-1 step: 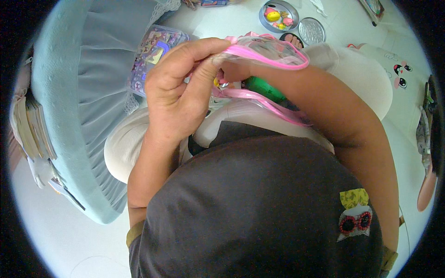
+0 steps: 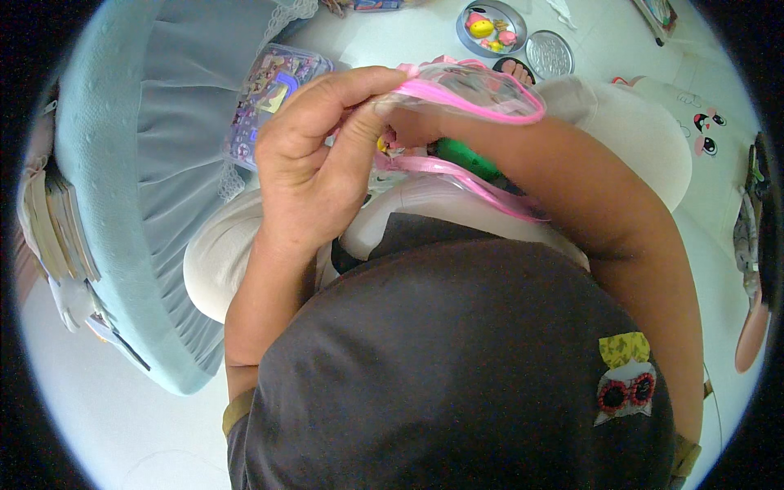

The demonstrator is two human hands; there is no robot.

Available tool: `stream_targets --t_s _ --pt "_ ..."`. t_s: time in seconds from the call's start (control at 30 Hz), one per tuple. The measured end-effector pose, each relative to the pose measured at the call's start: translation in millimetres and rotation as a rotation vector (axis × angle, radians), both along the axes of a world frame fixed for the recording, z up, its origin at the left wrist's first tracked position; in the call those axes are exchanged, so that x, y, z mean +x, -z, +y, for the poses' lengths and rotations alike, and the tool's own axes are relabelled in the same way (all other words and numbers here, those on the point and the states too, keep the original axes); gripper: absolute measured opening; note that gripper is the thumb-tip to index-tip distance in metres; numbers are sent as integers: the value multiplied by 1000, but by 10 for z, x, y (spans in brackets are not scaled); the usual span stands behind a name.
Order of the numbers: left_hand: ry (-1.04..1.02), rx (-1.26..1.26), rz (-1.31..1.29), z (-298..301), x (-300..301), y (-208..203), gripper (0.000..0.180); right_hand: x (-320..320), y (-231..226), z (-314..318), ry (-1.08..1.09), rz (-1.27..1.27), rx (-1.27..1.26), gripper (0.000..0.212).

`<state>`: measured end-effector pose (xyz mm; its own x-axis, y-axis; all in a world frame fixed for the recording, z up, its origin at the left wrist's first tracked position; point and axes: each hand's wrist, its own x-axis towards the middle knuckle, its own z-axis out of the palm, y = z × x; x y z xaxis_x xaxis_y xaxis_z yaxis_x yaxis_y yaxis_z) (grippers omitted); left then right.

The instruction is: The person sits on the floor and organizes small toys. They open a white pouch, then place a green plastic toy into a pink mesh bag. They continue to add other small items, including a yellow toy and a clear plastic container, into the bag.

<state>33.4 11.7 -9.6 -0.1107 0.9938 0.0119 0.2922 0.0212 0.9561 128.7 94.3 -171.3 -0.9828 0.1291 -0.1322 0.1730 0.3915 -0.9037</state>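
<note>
A clear plastic bag with pink trim (image 2: pixel 482 114) lies across my lap, its mouth spread. My left hand (image 2: pixel 314 151) pinches the upper edge of the bag between thumb and fingers. Through the opening reaches my right hand (image 2: pixel 416 126), its fingers mostly hidden behind my left hand and the bag. Small yellow and red bits show near its fingertips, too covered to name. A shiny green object (image 2: pixel 469 158) sits inside the bag, under my right wrist.
A clear case with a purple latch (image 2: pixel 273 102) stands beside the blue bed skirt (image 2: pixel 184 122) at the left. Beyond my feet are a round tin (image 2: pixel 465 37) of colourful small toys and its lid (image 2: pixel 550 55). A white cushion with a cartoon face (image 2: pixel 694 131) lies right.
My right hand has shifted very slightly inside the bag, and the green object shows a little differently. The left hand keeps its place.
</note>
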Motion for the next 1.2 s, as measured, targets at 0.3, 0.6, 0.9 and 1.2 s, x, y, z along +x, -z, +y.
stream_targets --t_s 0.3,0.6,0.9,1.2 --pt "6 27 1 1 -12 82 17 55 -337 -184 97 -101 138 31" --pt "90 5 55 30 -36 33 16 73 -622 -113 106 -165 179 35" --pt "20 153 88 47 -38 12 17 150 -852 57 154 -199 232 38" --pt "-162 213 -29 59 -140 50 16 410 -1147 35 366 -29 481 21"
